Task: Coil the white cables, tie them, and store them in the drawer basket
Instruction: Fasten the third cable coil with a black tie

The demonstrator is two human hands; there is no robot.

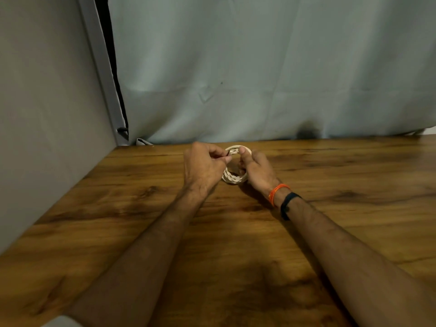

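A white cable (pixel 234 179) is wound into a small round coil held upright over the far middle of the wooden table (pixel 118 220). My right hand (pixel 256 169) grips the coil's right side, thumb pressed on its top. My left hand (pixel 204 166) sits against the coil's left side and pinches a thin dark tie (pixel 228 154) at the coil's upper left between thumb and forefinger. Much of the coil is hidden behind both hands. No drawer basket is in view.
A pale curtain (pixel 259 79) hangs along the table's far edge. A grey wall panel (pixel 47 114) borders the left side. My right wrist wears an orange thread (pixel 276 192) and a black band (pixel 289 204).
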